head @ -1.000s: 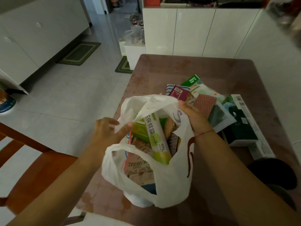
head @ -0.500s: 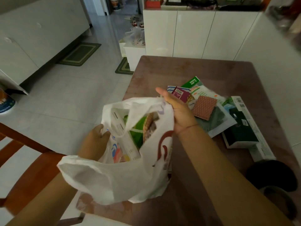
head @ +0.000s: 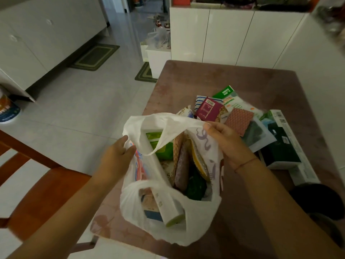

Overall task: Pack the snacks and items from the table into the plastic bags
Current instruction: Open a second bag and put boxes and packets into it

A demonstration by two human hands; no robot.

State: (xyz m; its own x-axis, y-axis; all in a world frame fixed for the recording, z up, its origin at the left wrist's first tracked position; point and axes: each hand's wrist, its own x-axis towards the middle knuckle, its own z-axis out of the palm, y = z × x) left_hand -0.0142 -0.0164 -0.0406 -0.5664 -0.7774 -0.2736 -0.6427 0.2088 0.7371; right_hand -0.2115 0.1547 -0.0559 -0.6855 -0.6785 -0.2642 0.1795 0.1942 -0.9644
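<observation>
Your right hand (head: 225,141) pinches the bag (head: 196,221) rim; left hand (head: 119,156) grips its left edge, fingertips hidden. Bag sits on table (head: 186,81), half-packed. Loose snacks (head: 239,120) lie behind it, labels too blurred to read.

The bag (head: 196,221) was thin white plastic, crinkled and faintly see-through. The table (head: 214,79) had a smooth, dull brown surface. Packets (head: 207,110) near its right edge looked glossy, one box (head: 281,150) matt card. The floor (head: 78,113) was shiny tile, the chair (head: 43,195) polished wood.
</observation>
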